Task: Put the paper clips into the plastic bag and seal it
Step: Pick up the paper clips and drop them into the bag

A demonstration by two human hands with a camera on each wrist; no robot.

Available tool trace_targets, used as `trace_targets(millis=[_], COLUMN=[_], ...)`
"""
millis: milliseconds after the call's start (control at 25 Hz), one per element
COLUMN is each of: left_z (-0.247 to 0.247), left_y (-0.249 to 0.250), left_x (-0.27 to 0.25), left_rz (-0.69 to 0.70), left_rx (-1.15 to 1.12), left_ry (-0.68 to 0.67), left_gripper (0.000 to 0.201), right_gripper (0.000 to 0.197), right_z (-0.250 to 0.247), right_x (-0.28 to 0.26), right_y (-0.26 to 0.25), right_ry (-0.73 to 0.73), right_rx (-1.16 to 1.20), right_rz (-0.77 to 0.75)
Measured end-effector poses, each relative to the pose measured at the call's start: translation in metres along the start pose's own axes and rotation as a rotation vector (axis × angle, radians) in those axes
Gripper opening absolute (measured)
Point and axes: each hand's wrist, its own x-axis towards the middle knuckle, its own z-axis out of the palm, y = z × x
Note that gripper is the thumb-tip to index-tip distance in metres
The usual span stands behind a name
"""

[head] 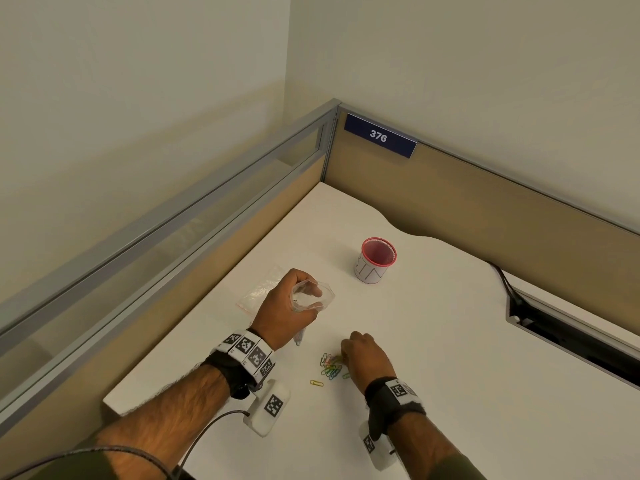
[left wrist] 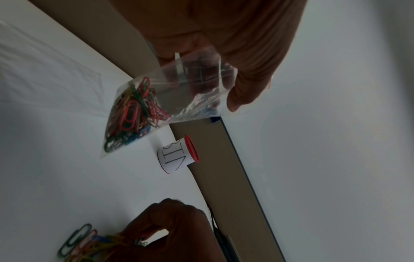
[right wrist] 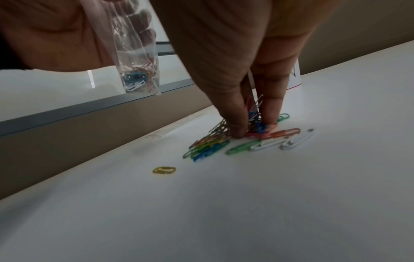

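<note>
My left hand [head: 289, 306] holds a clear plastic bag [head: 313, 296] above the white desk [head: 450, 358], its mouth spread around my fingers. Several coloured paper clips [left wrist: 132, 113] lie in the bag's [left wrist: 170, 99] lower corner; in the right wrist view the bag [right wrist: 134, 58] hangs at upper left. My right hand [head: 365, 358] is down on a loose pile of coloured paper clips [head: 331, 368], and its fingertips [right wrist: 239, 129] pinch a bunch of them [right wrist: 255, 115]. A single yellow clip [head: 316, 383] [right wrist: 164, 170] lies apart from the pile, toward me.
A red-rimmed cup [head: 375, 261] with a paper label stands behind the hands. A second clear bag [head: 258, 291] lies flat to the left of my left hand. Partition walls [head: 485, 202] close the desk's back and left. A cable slot [head: 571, 337] opens at right.
</note>
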Motion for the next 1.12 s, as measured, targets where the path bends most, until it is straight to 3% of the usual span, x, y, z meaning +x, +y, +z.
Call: trace_targets(millis=[240, 360, 560, 720, 880, 1120], left_z=[0.002, 0.003, 0.004, 0.009, 0.016, 0.016], left_y=[0.000, -0.001, -0.004, -0.006, 0.000, -0.003], left_x=[0.004, 0.005, 0.007, 0.008, 0.010, 0.013], left_rz=[-0.005, -0.012, -0.008, -0.013, -0.005, -0.007], left_rx=[0.005, -0.001, 0.021, 0.034, 0.043, 0.001], left_ry=[0.003, 0.000, 0.002, -0.012, -0.026, -0.041], left_gripper=[0.041, 0.040, 0.040, 0.039, 0.038, 0.039], right_gripper=[0.015, 0.014, 0.011, 0.009, 0.007, 0.010], right_z=[-0.001, -0.011, -0.069, -0.132, -0.148, -0.148], right_x=[0.005, 0.000, -0.016, -0.021, -0.012, -0.007], right_y=[0.016, 0.023, 0.017, -0.019, -0.058, -0.069], right_ry=[-0.017, 0.018, 0.328, 0.482, 0.446, 0.426], right_rx=[0.049, 0.187, 0.661, 0.900, 0.853, 0.739], right_rz=[0.061, 0.132, 0.213, 0.069, -0.046, -0.065])
